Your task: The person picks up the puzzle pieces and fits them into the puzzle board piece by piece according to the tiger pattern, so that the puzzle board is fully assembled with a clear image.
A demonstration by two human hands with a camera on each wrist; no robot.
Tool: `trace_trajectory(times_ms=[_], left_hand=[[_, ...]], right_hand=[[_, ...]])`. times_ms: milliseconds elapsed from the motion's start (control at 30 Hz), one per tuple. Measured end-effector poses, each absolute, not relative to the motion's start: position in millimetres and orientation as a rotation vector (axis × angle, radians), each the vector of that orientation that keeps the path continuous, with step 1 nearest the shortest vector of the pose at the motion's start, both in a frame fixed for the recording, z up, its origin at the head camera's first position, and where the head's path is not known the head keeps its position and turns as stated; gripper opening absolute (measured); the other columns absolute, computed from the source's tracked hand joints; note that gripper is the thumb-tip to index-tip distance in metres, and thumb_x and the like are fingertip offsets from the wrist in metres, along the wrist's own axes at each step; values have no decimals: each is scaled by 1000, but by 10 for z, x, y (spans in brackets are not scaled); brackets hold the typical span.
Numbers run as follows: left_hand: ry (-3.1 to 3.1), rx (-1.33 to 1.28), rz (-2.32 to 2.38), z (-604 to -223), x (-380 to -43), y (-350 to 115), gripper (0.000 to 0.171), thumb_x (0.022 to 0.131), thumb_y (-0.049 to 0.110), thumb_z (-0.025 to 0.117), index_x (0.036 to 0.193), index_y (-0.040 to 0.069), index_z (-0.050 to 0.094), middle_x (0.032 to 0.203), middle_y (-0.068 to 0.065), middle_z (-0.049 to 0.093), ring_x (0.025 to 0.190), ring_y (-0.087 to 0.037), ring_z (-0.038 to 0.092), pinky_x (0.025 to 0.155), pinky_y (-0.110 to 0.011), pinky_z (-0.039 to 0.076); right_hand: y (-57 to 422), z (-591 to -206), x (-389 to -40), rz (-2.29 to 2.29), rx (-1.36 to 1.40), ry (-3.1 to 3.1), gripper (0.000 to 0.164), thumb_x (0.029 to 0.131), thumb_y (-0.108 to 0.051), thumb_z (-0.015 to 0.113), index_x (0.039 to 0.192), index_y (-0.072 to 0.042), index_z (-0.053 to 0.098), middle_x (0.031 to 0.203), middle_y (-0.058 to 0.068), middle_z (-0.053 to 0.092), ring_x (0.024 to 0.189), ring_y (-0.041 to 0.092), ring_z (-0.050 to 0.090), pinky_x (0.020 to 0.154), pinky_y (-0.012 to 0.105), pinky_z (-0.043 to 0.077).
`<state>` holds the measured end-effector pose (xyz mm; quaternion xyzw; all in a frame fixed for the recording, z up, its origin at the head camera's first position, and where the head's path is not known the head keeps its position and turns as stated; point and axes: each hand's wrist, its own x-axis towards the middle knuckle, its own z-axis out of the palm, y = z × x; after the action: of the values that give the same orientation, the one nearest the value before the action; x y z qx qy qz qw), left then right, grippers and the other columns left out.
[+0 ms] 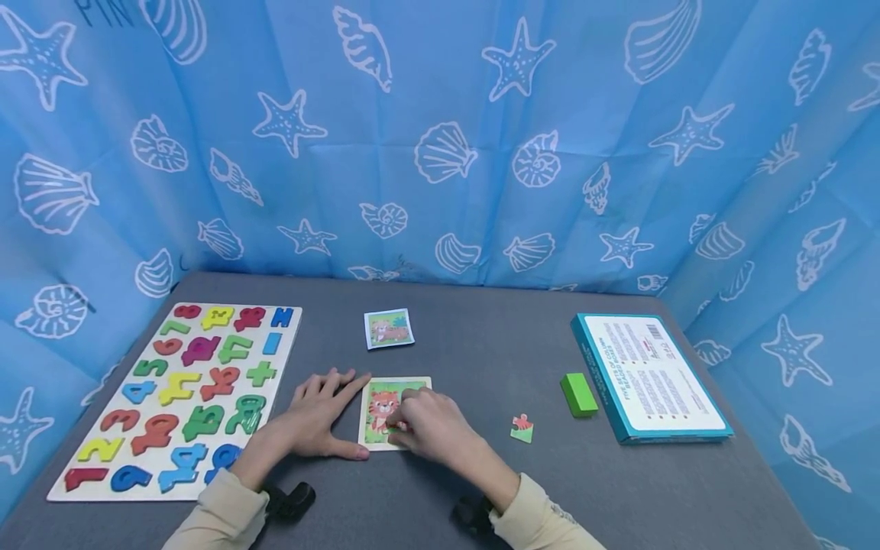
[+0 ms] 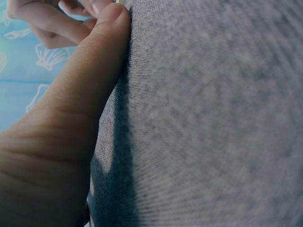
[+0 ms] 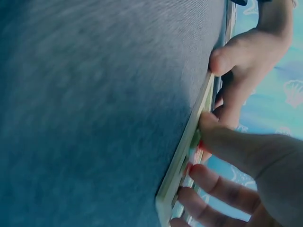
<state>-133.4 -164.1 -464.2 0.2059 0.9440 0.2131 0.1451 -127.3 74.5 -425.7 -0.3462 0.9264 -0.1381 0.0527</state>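
On the grey table, a small wooden jigsaw puzzle board (image 1: pixel 370 437) shows an orange tiger on green. My left hand (image 1: pixel 315 416) lies at its left side with spread fingers, the index at the upper left corner and the thumb (image 2: pixel 80 90) at the lower left corner. Over the board's right half, my right hand (image 1: pixel 436 428) pinches a red-and-green puzzle piece (image 3: pixel 195 144) between thumb and fingertips, low against the board. That hand hides much of the piece and of the picture. Another puzzle piece (image 1: pixel 522 429), pink and green, lies apart to the right.
Behind the puzzle lies a small picture card (image 1: pixel 389 329) with a similar animal. A white board of colourful numbers (image 1: pixel 154 397) fills the left side. To the right are a green block (image 1: pixel 579 395) and a teal-edged box (image 1: pixel 653 378). A blue shell-patterned curtain (image 1: pixel 440 153) hangs behind.
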Motion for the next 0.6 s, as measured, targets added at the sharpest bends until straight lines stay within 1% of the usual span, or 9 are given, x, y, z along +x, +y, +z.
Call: trace_trajectory(times_ms=[100,167,333,467,600], left_hand=[[2727,595,620,-4649,-1331,-1635,117,72,82,71,163,23,28,165,-21,31,141,-48,28,109,-74,24],[2725,588,618,-4666,-1338,-1630,117,71,82,71,163,23,28,166,-20,30,142,-48,26,110,-74,23],[2716,584,610,-4683,-1342,-1623,118,71,81,73,163,23,28,166,-20,30,143,-48,25,111,-74,22],[2719,550,586,-4703,-1353,-1629,119,69,82,73,163,25,27,167,-16,29,145,-46,25,112,-73,22],[2711,535,575,-4638,-1343,-1623,118,71,79,74,163,24,27,168,-16,29,144,-46,25,112,-73,22]], right_hand=[[703,-4254,-1249,-409,-1009,2844,14,86,-27,83,99,-23,84,87,-7,70,71,4,53,58,19,40],[680,-4251,-1228,-397,-975,2861,11,86,-26,84,96,-24,84,88,-7,71,73,7,55,59,21,41],[642,-4246,-1180,-377,-858,2875,5,85,-27,84,89,-27,85,84,-7,67,72,10,51,60,25,36],[651,-4237,-1159,-371,-801,2844,8,88,-29,81,95,-30,85,85,-7,62,76,11,48,62,28,34],[693,-4229,-1163,-394,-815,2812,16,90,-32,79,105,-27,83,90,-6,61,80,11,49,65,28,34]])
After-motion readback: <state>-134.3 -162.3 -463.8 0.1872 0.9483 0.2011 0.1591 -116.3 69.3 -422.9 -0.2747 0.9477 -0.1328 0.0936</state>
